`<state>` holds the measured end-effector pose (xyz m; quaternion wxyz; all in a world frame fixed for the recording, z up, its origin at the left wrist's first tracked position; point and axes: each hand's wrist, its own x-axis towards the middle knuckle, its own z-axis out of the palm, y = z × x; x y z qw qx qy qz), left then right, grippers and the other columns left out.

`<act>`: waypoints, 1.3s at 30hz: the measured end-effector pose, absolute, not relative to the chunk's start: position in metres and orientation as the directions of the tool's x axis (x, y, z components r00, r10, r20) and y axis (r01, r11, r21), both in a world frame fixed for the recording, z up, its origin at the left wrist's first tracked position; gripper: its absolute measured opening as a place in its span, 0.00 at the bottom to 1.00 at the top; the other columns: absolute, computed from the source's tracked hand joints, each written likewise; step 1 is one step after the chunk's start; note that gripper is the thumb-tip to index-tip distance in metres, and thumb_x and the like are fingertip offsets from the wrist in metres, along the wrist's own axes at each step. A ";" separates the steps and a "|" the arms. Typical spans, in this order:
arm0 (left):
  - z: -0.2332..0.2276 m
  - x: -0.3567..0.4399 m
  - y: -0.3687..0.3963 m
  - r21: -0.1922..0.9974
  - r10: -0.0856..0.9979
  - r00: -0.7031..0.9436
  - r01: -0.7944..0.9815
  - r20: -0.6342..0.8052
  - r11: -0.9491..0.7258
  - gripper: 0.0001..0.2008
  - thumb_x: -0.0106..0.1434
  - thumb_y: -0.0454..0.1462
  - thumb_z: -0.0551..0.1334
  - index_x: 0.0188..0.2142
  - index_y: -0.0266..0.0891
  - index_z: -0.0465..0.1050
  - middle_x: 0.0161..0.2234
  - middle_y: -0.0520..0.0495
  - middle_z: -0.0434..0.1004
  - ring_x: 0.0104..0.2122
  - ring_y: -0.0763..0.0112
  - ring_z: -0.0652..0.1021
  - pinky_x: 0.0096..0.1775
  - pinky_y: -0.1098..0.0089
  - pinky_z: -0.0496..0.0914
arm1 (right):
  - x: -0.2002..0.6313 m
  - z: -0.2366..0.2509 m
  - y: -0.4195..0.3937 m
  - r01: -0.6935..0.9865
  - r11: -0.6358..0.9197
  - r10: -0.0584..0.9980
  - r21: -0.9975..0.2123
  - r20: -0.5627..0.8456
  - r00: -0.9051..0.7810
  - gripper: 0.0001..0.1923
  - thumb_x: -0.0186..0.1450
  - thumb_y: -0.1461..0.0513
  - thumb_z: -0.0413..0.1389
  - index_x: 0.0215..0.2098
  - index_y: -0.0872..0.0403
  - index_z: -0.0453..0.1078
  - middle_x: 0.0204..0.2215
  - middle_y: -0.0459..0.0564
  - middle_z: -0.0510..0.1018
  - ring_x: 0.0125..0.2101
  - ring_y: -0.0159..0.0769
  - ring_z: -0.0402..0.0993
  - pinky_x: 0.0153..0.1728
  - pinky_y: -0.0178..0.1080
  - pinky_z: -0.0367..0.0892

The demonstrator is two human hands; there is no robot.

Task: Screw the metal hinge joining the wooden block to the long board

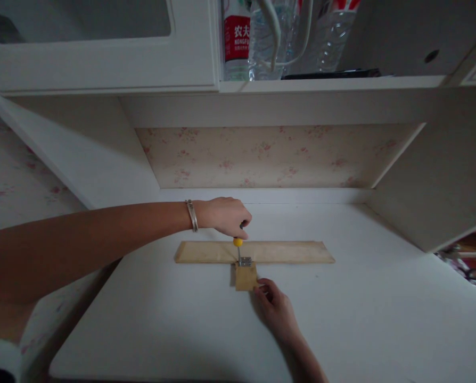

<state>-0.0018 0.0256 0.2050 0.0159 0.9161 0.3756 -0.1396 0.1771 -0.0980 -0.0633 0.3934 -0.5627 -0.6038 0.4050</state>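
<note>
My left hand [225, 215], a silver bracelet [192, 215] at its wrist, is wrapped round a screwdriver [238, 242] with a yellow and dark handle. The shaft points down to a small metal hinge [245, 261]. This hinge lies across the joint between a long, pale wooden strip [289, 252] and a small square wooden block [246, 279]. From the lower right, my right hand [277, 308] pinches the block's right edge with closed fingers. Whether the tip sits in a screw is too small to tell.
The strip and block lie on a white tabletop [361, 319]. Overhead, a white cabinet shelf [342, 82] holds plastic bottles [237, 42] and a pale cable [277, 37]. White side panels [433, 175] stand left and right, and assorted items lie at the far right edge.
</note>
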 end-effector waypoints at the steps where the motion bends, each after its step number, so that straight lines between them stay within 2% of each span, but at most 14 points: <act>1: 0.205 -0.002 0.026 -0.090 0.712 0.652 0.718 -0.263 -0.690 0.18 0.58 0.52 0.58 0.41 0.45 0.74 0.37 0.44 0.76 0.38 0.59 0.74 0.38 0.65 0.66 | 0.177 -0.063 -0.098 0.362 0.038 0.998 -0.931 0.018 -0.058 0.20 0.63 0.48 0.49 0.43 0.54 0.68 0.28 0.50 0.77 0.24 0.34 0.71 0.24 0.34 0.63; 4: 0.204 -0.005 0.026 -0.062 0.698 0.669 0.709 -0.257 -0.703 0.24 0.57 0.55 0.58 0.48 0.45 0.70 0.44 0.43 0.73 0.38 0.59 0.74 0.38 0.65 0.66 | 0.177 -0.063 -0.098 0.372 0.042 0.997 -0.927 0.017 -0.069 0.20 0.64 0.49 0.49 0.44 0.54 0.67 0.28 0.49 0.77 0.25 0.34 0.72 0.25 0.34 0.63; 8: 0.204 -0.009 0.029 -0.024 0.605 0.740 0.627 -0.296 -0.779 0.22 0.53 0.46 0.65 0.48 0.47 0.69 0.46 0.45 0.70 0.39 0.62 0.74 0.39 0.68 0.66 | 0.178 -0.062 -0.098 0.369 0.051 0.997 -0.928 0.027 -0.071 0.19 0.64 0.49 0.49 0.44 0.54 0.67 0.29 0.49 0.77 0.25 0.34 0.72 0.26 0.34 0.63; 11: 0.206 -0.009 0.029 -0.070 0.650 0.703 0.661 -0.291 -0.747 0.18 0.56 0.46 0.63 0.45 0.46 0.71 0.41 0.45 0.73 0.40 0.60 0.73 0.39 0.66 0.66 | 0.177 -0.062 -0.098 0.354 0.045 0.998 -0.934 0.024 -0.063 0.19 0.63 0.49 0.49 0.44 0.54 0.67 0.28 0.49 0.77 0.24 0.34 0.71 0.25 0.35 0.63; 14: 0.208 -0.007 0.027 -0.095 0.718 0.632 0.728 -0.291 -0.679 0.27 0.55 0.55 0.60 0.50 0.45 0.67 0.43 0.42 0.73 0.40 0.56 0.74 0.39 0.62 0.67 | 0.177 -0.061 -0.098 0.345 0.049 0.998 -0.937 0.029 -0.062 0.19 0.63 0.49 0.49 0.43 0.54 0.67 0.28 0.49 0.77 0.24 0.34 0.71 0.25 0.34 0.63; 16: 0.208 -0.007 0.026 -0.066 0.694 0.659 0.709 -0.290 -0.702 0.31 0.53 0.56 0.61 0.53 0.46 0.64 0.48 0.42 0.69 0.40 0.57 0.74 0.39 0.63 0.67 | 0.178 -0.061 -0.099 0.354 0.050 0.997 -0.934 0.028 -0.068 0.19 0.63 0.49 0.49 0.43 0.54 0.67 0.28 0.49 0.77 0.24 0.34 0.71 0.26 0.34 0.63; 20: 0.205 -0.006 0.026 -0.038 0.612 0.737 0.630 -0.288 -0.776 0.22 0.55 0.47 0.63 0.49 0.46 0.68 0.46 0.45 0.70 0.40 0.60 0.74 0.39 0.66 0.67 | 0.177 -0.059 -0.099 0.375 0.040 0.997 -0.926 0.013 -0.073 0.20 0.64 0.48 0.48 0.43 0.54 0.67 0.29 0.49 0.77 0.25 0.34 0.72 0.27 0.35 0.63; 23: 0.204 -0.006 0.026 -0.070 0.694 0.667 0.705 -0.270 -0.705 0.20 0.59 0.51 0.57 0.45 0.44 0.70 0.40 0.43 0.73 0.40 0.58 0.74 0.39 0.64 0.67 | 0.177 -0.059 -0.099 0.364 0.036 0.998 -0.931 0.013 -0.067 0.22 0.63 0.47 0.49 0.43 0.54 0.67 0.29 0.49 0.77 0.25 0.35 0.72 0.26 0.35 0.63; 25: 0.206 -0.007 0.024 -0.053 0.725 0.634 0.742 -0.268 -0.668 0.24 0.58 0.53 0.57 0.49 0.44 0.68 0.45 0.42 0.71 0.39 0.59 0.74 0.39 0.64 0.67 | 0.177 -0.059 -0.099 0.356 0.037 0.998 -0.934 0.016 -0.063 0.22 0.63 0.47 0.49 0.43 0.54 0.67 0.28 0.50 0.78 0.25 0.35 0.72 0.25 0.35 0.63; 28: 0.208 -0.010 0.024 0.007 0.668 0.677 0.704 -0.309 -0.710 0.29 0.51 0.46 0.65 0.53 0.48 0.65 0.54 0.46 0.62 0.36 0.66 0.75 0.38 0.68 0.67 | 0.177 -0.059 -0.099 0.362 0.037 0.998 -0.932 0.016 -0.061 0.21 0.63 0.47 0.49 0.43 0.54 0.68 0.28 0.49 0.77 0.24 0.35 0.71 0.25 0.35 0.63; 31: 0.207 -0.013 0.026 0.011 0.622 0.726 0.653 -0.295 -0.757 0.21 0.52 0.39 0.64 0.48 0.47 0.69 0.49 0.47 0.67 0.38 0.66 0.74 0.38 0.70 0.67 | 0.177 -0.060 -0.099 0.375 0.045 0.997 -0.926 0.019 -0.072 0.20 0.63 0.48 0.49 0.43 0.54 0.67 0.28 0.49 0.77 0.24 0.34 0.71 0.25 0.35 0.63; 33: 0.206 -0.012 0.028 -0.028 0.652 0.707 0.672 -0.274 -0.740 0.16 0.56 0.43 0.63 0.44 0.45 0.71 0.42 0.46 0.72 0.40 0.62 0.74 0.38 0.68 0.66 | 0.177 -0.060 -0.099 0.378 0.047 0.997 -0.925 0.021 -0.072 0.20 0.64 0.49 0.49 0.43 0.54 0.67 0.28 0.49 0.77 0.24 0.34 0.71 0.26 0.35 0.63; 35: 0.206 -0.011 0.027 -0.070 0.722 0.637 0.735 -0.268 -0.675 0.19 0.58 0.51 0.59 0.44 0.43 0.71 0.39 0.44 0.74 0.39 0.59 0.74 0.38 0.66 0.66 | 0.177 -0.061 -0.100 0.370 0.047 0.997 -0.928 0.024 -0.069 0.20 0.64 0.49 0.48 0.44 0.54 0.67 0.28 0.49 0.77 0.24 0.34 0.71 0.26 0.35 0.63; 39: 0.208 -0.009 0.024 -0.040 0.716 0.643 0.736 -0.270 -0.676 0.27 0.57 0.55 0.58 0.49 0.43 0.68 0.46 0.41 0.71 0.41 0.60 0.74 0.40 0.66 0.66 | 0.177 -0.061 -0.100 0.362 0.053 0.997 -0.931 0.032 -0.064 0.19 0.63 0.49 0.49 0.43 0.54 0.67 0.28 0.50 0.77 0.24 0.34 0.71 0.25 0.34 0.63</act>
